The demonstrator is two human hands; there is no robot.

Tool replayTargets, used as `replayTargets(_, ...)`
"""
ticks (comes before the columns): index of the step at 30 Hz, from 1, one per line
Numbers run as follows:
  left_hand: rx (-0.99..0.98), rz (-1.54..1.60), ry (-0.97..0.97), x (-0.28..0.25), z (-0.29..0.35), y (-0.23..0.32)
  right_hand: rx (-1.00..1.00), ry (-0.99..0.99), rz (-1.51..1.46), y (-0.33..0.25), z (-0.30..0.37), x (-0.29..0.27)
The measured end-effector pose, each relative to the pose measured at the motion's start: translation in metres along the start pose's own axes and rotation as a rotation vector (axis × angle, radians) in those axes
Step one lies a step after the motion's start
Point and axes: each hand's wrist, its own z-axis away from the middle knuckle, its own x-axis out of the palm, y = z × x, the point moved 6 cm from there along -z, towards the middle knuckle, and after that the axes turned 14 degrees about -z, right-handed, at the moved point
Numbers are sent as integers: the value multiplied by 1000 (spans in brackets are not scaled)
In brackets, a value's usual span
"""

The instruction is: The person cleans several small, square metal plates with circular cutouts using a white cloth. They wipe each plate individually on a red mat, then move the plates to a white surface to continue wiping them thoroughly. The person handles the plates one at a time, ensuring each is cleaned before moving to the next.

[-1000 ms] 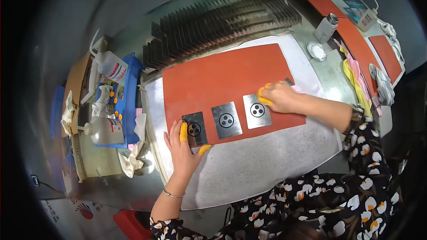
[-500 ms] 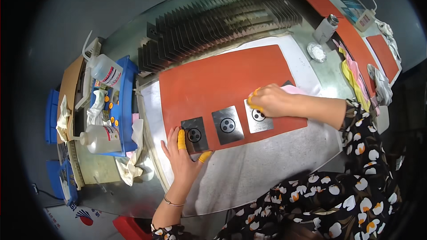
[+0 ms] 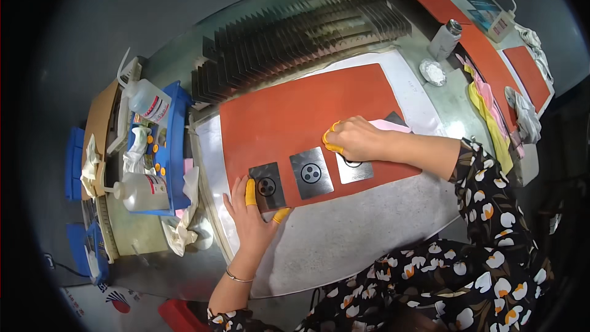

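Observation:
Three flat metal plates, each with a ringed emblem of dark discs, lie in a row on an orange-red mat (image 3: 295, 110): a dark plate (image 3: 276, 193) at left, a grey plate (image 3: 319, 187) in the middle, a brighter silver plate (image 3: 357, 173) at right. My left hand (image 3: 252, 224), with yellow finger cots, rests its outstretched fingers and thumb around the dark plate's left and lower edges. Curled fingers, also in yellow cots, put my right hand (image 3: 357, 140) over the top of the silver plate, covering part of its emblem. Whatever those fingers pinch is hidden.
Behind the mat stands a rack of many thin dark plates (image 3: 289, 46). At left, a blue tray (image 3: 178, 147) carries squeeze bottles (image 3: 146, 192). Pink cloth (image 3: 388, 125) lies beside my right wrist. A grey bottle (image 3: 445, 40) and small dish (image 3: 432, 72) stand at right.
My right hand has shifted slightly left and up, toward the silver plate's upper left corner. My left hand stays by the dark plate. The whole view has shifted slightly.

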Motion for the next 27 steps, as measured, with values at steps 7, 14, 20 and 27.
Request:
replayTargets(7, 5, -38, 26, 0, 9, -4, -56, -216, -50, -30, 61, 20)
replayTargets(14, 44, -36, 44, 2, 6, -1, 56, -176, -53, -36, 42, 14)
replayTargets(20, 55, 10, 31, 5, 6, -1, -54, -22, 24, -60, 116, -52)
replayTargets(27, 58, 135, 95, -10, -2, 38, 626, 535, -173, 37, 167, -239)
